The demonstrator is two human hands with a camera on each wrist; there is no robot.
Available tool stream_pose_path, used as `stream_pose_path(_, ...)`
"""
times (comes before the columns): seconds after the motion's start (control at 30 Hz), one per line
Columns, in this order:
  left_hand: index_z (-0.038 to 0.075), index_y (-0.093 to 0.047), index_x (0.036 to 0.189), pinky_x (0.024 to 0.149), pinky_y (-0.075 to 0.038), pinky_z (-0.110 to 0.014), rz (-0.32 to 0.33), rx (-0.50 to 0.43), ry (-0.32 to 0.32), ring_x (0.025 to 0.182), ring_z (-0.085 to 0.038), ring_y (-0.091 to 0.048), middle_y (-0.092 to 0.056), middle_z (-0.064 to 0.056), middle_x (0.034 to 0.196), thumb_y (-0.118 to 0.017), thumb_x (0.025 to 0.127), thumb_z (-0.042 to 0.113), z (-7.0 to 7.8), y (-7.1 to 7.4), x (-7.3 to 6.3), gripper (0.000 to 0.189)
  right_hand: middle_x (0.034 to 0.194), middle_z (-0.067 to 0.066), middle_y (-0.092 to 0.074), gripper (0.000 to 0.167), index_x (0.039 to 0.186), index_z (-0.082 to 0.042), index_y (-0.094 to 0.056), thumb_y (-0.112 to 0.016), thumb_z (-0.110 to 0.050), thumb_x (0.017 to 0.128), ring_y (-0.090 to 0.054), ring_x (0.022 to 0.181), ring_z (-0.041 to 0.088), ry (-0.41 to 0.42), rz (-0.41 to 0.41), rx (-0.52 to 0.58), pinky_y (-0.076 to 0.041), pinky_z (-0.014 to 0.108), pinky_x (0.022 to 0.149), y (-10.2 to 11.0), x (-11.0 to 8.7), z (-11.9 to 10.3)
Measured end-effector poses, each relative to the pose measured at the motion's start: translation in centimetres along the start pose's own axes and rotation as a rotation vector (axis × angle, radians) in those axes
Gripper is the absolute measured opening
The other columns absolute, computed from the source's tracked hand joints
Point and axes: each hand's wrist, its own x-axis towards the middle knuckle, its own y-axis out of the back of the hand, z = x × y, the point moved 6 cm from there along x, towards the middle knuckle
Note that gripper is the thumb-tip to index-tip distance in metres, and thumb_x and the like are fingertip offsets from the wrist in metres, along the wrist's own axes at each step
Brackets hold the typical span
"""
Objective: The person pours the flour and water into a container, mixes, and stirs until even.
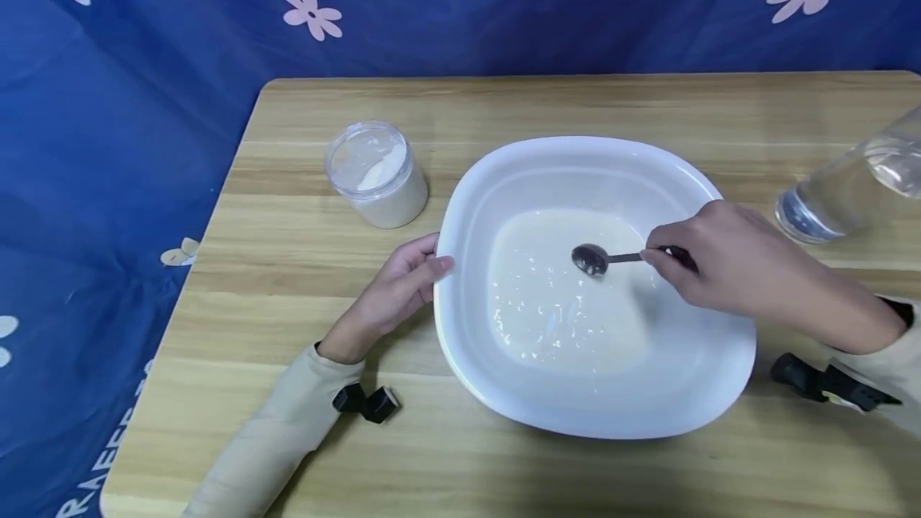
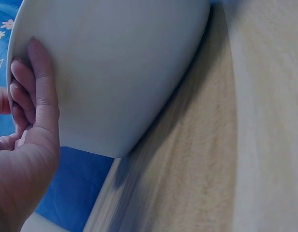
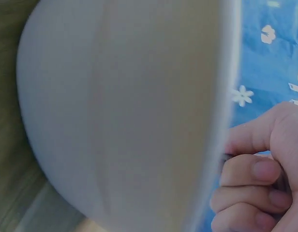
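Observation:
A white plastic basin (image 1: 691, 390) stands on the table, with a milky white liquid (image 1: 554, 294) across its bottom. My left hand (image 1: 396, 282) holds its left rim, thumb on top; the left wrist view shows the fingers against the outer wall. Over the liquid, my right hand (image 1: 734, 262) grips the handle of a dark metal spoon (image 1: 592, 260). The spoon's bowl is wet and looks to be at or just above the surface. In the right wrist view the basin's wall hides the spoon's bowl, while the curled fingers (image 3: 245, 193) show beside the rim.
Behind my left hand stands an open clear jar (image 1: 392, 202) of white powder. A tall clear glass vessel (image 1: 842, 198) with clear liquid stands right of the basin. The wooden table (image 1: 288, 326) meets a blue flowered cloth (image 1: 504, 6) at its back and left edges.

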Motion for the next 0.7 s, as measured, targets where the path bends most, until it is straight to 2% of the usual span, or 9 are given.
stream_pose_path(0.27, -0.025, -0.036, 0.126, 0.071, -0.061, -0.033, 0.000, -0.015, -0.002, 0.085, -0.019, -0.069, -0.068, -0.009, 0.101, -0.040, 0.095, 0.002, -0.1, 0.0, 0.1, 0.041, 0.052, -0.018, -0.024, 0.035, 0.059, -0.025, -0.047, -0.064, -0.005, 0.082, -0.023, 0.045, -0.004, -0.001, 0.011, 0.018, -0.023, 0.017, 0.039, -0.2, 0.7, -0.3)
stream_pose_path(0.47, -0.027, -0.033, 0.126, 0.071, -0.061, -0.033, -0.003, -0.009, 0.008, 0.085, -0.019, -0.069, -0.068, -0.010, 0.100, -0.039, 0.095, 0.002, -0.2, -0.1, 0.1, 0.042, 0.054, -0.019, -0.020, 0.040, 0.057, -0.025, -0.041, -0.062, -0.002, 0.082, -0.017, 0.047, -0.006, 0.049, 0.024, 0.075, -0.022, 0.016, 0.042, -0.6, 1.1, -0.4)
stream_pose_path(0.7, -0.027, -0.033, 0.126, 0.071, -0.061, -0.033, -0.007, -0.004, 0.003, 0.084, -0.018, -0.069, -0.068, -0.009, 0.099, -0.039, 0.095, 0.002, -0.1, 0.0, 0.0, 0.042, 0.056, -0.020, -0.018, 0.042, 0.056, -0.025, -0.039, -0.061, 0.001, 0.082, -0.015, 0.049, -0.007, 0.055, 0.000, 0.122, -0.022, 0.014, 0.043, -0.8, 1.3, -0.8)
